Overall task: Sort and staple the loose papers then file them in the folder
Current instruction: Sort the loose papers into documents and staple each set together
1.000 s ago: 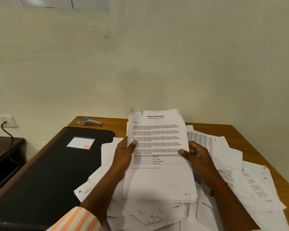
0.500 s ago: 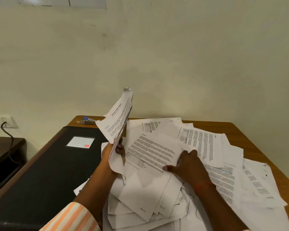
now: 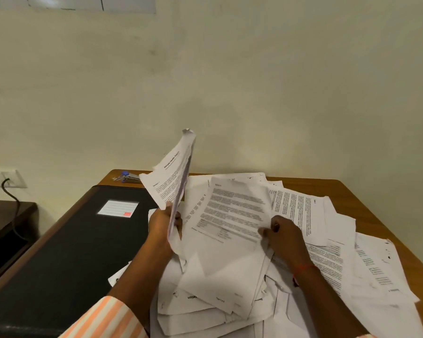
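Note:
My left hand (image 3: 162,226) grips a thin set of printed sheets (image 3: 172,174), headed as a health report, held upright and turned edge-on above the table. My right hand (image 3: 282,236) pinches the right edge of another printed sheet (image 3: 232,215) and lifts it off the heap. Several loose white papers (image 3: 322,254) lie overlapping in a messy heap across the wooden table (image 3: 366,208). A black folder (image 3: 66,242) with a white label lies flat at the left. A small stapler (image 3: 128,178) with a blue knob sits at the table's far left corner.
A pale wall stands close behind the table. At the far left a dark side table (image 3: 7,223) sits below a wall socket (image 3: 4,178) with a black cable hanging from it. Papers reach the table's right and near edges.
My left hand swung the report sheets up and to the left, turning them edge-on. My right hand let go of them, dropped to the heap and took hold of another sheet.

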Motion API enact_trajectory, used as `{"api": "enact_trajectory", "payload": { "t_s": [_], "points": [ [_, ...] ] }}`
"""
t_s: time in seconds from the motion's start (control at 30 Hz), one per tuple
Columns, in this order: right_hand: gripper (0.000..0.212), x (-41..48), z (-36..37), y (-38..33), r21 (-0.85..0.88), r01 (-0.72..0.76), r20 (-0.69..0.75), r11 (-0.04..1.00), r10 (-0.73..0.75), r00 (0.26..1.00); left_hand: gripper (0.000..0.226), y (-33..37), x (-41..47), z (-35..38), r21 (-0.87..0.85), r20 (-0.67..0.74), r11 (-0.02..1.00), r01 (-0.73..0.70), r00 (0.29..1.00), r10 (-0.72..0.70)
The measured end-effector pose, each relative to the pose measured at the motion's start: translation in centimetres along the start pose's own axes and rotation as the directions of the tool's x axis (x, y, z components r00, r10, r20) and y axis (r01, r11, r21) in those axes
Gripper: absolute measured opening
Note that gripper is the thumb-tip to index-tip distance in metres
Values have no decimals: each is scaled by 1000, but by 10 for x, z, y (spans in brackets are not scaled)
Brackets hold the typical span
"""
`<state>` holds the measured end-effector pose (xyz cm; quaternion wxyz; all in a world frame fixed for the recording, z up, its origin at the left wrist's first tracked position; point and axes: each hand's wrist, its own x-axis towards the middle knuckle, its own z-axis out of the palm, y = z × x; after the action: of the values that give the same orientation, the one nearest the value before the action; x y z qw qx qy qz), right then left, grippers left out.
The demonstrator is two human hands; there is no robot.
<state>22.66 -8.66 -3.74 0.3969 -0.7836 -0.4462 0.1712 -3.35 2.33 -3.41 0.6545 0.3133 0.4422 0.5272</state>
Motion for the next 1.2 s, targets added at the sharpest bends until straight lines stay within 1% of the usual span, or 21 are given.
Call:
{"api": "enact_trajectory", "payload": {
  "t_s": [0.03,0.07,0.1,0.13,0.17,0.2,0.23,0.3,0.4,0.6,0.67,0.73,0.83,0.93,1.0,1.07,1.13,1.2],
  "points": [
    [36,2,-4,-1,63,-3,-63,998,7,998,22,1,-3,3,31,-26,999,-34,999,35],
    [27,3,-8,-1,138,3,-134,990,16,991,22,1,-3,5,94,-35,988,-125,991,128],
    [14,5,-11,1,224,13,-195,975,31,980,24,2,-5,9,159,-27,964,-214,975,221],
    [5,6,-14,2,290,18,-236,957,54,970,24,3,-8,13,198,8,938,-283,958,287],
    [18,7,-16,3,327,24,-265,945,67,962,24,2,-12,16,204,47,927,-314,949,311],
    [26,7,-17,4,329,37,-280,944,60,958,25,-2,-13,17,218,82,925,-313,950,302],
    [27,9,-18,5,323,56,-292,945,43,956,29,-4,-15,17,232,105,926,-297,954,280],
    [22,10,-18,5,315,61,-273,947,29,961,37,-7,-12,15,256,106,928,-272,962,253],
    [13,10,-15,7,369,31,-204,929,48,978,45,-7,-12,15,239,107,934,-265,963,246],
    [18,12,-16,8,478,-59,-117,877,131,984,53,-5,-12,17,249,137,930,-271,960,243],
    [18,11,-21,5,497,-55,-103,866,122,987,51,-5,-14,17,226,151,933,-280,956,250],
    [21,10,-23,2,514,-44,-65,856,90,994,42,-5,-16,18,237,147,930,-279,957,250],
    [28,7,-22,-4,531,-57,37,846,45,998,22,-8,-16,20,334,161,901,-277,959,235],
    [27,2,-20,-7,600,-74,120,796,2,993,23,-11,-17,22,408,203,874,-266,959,197],
    [25,-2,-22,-14,646,-86,164,759,-27,986,23,-10,-21,24,398,230,883,-249,959,167],
    [23,-3,-24,-18,661,-72,150,747,-38,988,22,-9,-24,25,350,245,911,-219,960,136],
    [20,-2,-26,-19,642,-46,75,765,-3,997,20,-6,-27,26,294,254,941,-169,963,93],
    [22,1,-29,-16,643,-19,-1,766,26,1000,19,-5,-29,26,262,273,956,-134,960,60]
  ]
}}
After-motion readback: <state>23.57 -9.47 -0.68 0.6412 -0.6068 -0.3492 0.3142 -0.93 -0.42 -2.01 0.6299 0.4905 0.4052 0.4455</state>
